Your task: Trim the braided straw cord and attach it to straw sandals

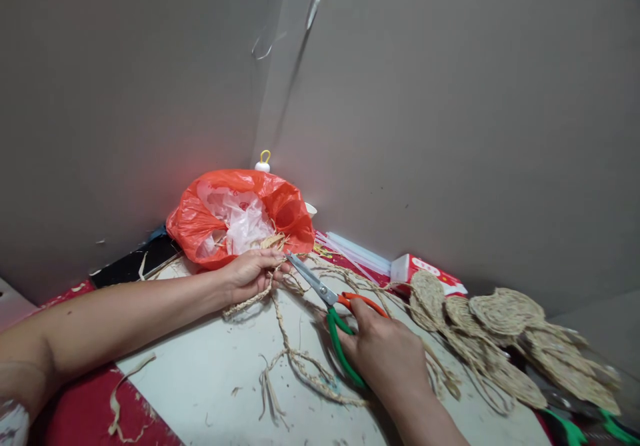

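Observation:
My right hand (393, 349) grips a pair of scissors (320, 288) with one green and one orange handle. Their blades point up and left, and the tips reach the fingers of my left hand (255, 274). Those fingers are pinched on a braided straw cord (280, 319), which hangs down and trails over the white board (210, 373). Whether the blades are closed on the cord is too small to tell. Just behind my left hand an orange-red plastic bag (195, 199) lies open, with white plastic and straw bits inside.
Several coiled straw pieces (507, 313) are heaped at the right, near more green handles (565, 426). A red-and-white packet (430, 269) and pale sticks (357, 253) lie along the wall. Straw scraps (117, 403) lie on the red cloth (90, 413) at left. Grey walls (450, 133) meet behind the bag.

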Tool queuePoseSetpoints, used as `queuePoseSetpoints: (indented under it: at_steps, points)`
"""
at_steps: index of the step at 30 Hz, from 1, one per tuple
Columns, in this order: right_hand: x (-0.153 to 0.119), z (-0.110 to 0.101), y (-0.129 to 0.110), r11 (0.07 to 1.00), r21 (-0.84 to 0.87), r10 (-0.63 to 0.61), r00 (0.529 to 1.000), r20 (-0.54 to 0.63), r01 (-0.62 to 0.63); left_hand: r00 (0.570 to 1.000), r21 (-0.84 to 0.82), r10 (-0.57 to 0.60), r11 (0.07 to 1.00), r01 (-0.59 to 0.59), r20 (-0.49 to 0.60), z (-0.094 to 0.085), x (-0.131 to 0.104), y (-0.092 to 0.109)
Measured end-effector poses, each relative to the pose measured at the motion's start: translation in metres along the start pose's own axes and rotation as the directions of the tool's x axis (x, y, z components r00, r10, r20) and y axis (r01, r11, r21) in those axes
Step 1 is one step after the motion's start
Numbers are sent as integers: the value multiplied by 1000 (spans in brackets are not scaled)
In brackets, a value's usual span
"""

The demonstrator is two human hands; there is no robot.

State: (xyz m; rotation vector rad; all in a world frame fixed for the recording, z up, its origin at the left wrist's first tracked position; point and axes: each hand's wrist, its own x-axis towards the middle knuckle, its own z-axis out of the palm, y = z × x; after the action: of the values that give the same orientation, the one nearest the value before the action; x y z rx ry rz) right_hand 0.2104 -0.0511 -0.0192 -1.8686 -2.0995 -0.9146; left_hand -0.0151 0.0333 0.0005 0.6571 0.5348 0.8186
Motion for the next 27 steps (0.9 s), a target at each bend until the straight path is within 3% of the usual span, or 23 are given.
queuePoseSetpoints:
  at_steps: [6,8,10,12,13,15,17,18,20,22,27]
  points:
    - [-2,2,0,997,69,29,999,45,-32,1000,-10,0,1000,-1,-24,-1,0,1]
    - [-1,3,1,975,188,103,991,82,-117,999,-12,7,1000,-8,-41,-2,0,1]
    - [1,3,1,896,359,224,964,141,-260,999,3,13,1000,-13,-47,-1,0,1]
    - [4,0,-1,701,588,328,915,236,-403,1000,61,14,998,-13,-27,1,-3,-1]
    - [5,-4,-4,543,702,348,884,312,-462,1000,104,12,994,-12,3,3,-4,-2]
    - [6,-13,-12,141,828,312,818,483,-543,996,214,11,976,-29,84,9,-10,-8]
    - [7,-24,-21,-206,798,222,767,602,-567,989,317,-3,947,-45,151,15,-17,-15]
    - [7,-29,-26,-319,764,183,755,630,-561,985,362,-19,931,-46,172,18,-21,-19]
    - [8,-39,-33,-462,698,119,742,660,-547,978,429,-63,903,-29,200,23,-27,-26]
    - [9,-46,-36,-497,671,97,733,673,-551,969,467,-112,884,-5,222,26,-31,-31]
    - [13,-43,-24,-390,781,266,752,603,-488,948,443,-197,894,69,250,23,-28,-30]
